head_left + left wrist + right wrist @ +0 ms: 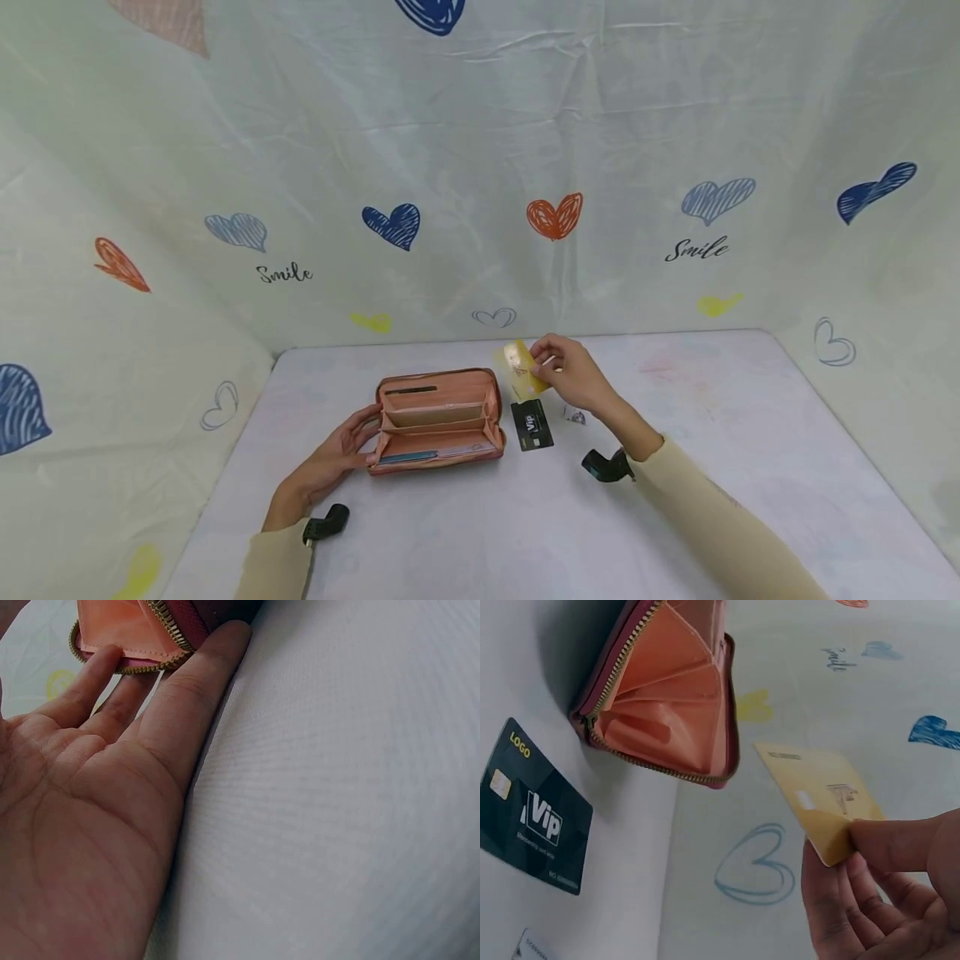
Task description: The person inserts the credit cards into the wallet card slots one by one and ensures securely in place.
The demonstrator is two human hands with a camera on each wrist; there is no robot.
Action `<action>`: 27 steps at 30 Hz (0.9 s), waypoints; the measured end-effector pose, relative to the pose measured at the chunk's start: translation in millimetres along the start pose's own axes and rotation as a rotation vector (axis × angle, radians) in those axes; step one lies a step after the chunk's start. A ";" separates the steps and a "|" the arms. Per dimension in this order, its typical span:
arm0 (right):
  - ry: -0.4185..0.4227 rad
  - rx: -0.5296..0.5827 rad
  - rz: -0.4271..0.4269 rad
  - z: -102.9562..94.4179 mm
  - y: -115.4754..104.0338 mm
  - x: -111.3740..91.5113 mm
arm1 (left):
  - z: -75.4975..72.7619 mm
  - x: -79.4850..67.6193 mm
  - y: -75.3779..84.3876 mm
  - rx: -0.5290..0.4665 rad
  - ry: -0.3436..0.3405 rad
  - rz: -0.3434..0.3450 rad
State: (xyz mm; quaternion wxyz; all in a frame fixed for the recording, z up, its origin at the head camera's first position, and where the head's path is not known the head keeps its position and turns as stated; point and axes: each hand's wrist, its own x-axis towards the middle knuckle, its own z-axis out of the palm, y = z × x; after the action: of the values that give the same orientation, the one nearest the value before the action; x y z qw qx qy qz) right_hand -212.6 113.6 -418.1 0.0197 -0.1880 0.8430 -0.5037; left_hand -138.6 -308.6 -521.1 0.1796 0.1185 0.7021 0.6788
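Note:
A pink zip wallet (438,425) lies unzipped and spread wide on the table, its orange lining and dividers showing. At its left end rests my left hand (333,457), thumb low by the front edge and fingers higher up; in the left wrist view this hand's fairly straight fingers (187,697) touch the zip edge. My right hand (573,372) pinches a gold card (821,795) by one corner between thumb and fingers, right of the wallet. Below the gold card, a black VIP card (532,425) lies on the table.
A small whitish card (575,414) lies right of the black card, near my right wrist. Blue and pale cards (408,457) show in the wallet's front pocket. Behind the table (465,533) hangs a white cloth (465,275) printed with hearts.

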 end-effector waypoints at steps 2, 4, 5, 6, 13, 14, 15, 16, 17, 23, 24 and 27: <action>0.016 -0.014 -0.040 6.6 -3.5 4.9 | 0.0 -0.3 -0.6 0.001 0.000 0.002; 0.027 -0.018 -0.070 13.4 -5.8 9.9 | 0.0 -0.7 -1.2 -0.001 -0.004 0.009; 0.029 -0.017 -0.081 16.7 -6.4 12.3 | 0.2 -0.8 -1.4 -0.003 -0.004 0.009; 0.031 -0.015 -0.093 20.0 -7.0 14.6 | 0.4 -0.8 -1.3 -0.002 -0.005 0.009; 0.026 -0.014 -0.175 43.3 -10.1 27.6 | 1.5 -0.7 1.4 0.015 0.006 -0.005; 0.027 -0.022 -0.193 46.6 -10.3 29.0 | 1.5 -0.6 1.5 0.016 0.006 -0.003; 0.029 -0.031 -0.213 49.9 -10.0 30.4 | 1.3 -0.6 1.4 0.017 0.007 -0.001; 0.033 -0.047 -0.231 53.1 -9.5 31.7 | 1.2 -0.5 1.1 0.018 0.006 0.001; 0.039 -0.063 -0.249 56.3 -8.7 32.9 | 0.9 -0.3 0.8 0.016 0.004 0.004; 0.076 -0.161 -0.314 71.9 -2.1 36.3 | -0.2 -0.3 -0.8 0.010 -0.006 0.014; 0.080 -0.170 -0.319 73.4 -1.4 36.3 | -0.4 -0.3 -0.9 0.010 -0.006 0.014; 0.087 -0.194 -0.325 76.5 0.6 36.4 | -1.2 -0.5 -1.3 0.006 -0.003 0.009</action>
State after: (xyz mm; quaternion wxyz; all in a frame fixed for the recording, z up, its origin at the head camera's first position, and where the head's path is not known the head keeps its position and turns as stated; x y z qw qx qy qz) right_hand -229.5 37.2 -450.5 -0.1166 -0.3007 0.8461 -0.4243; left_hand -138.6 -310.0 -522.3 0.1774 0.1232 0.7034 0.6771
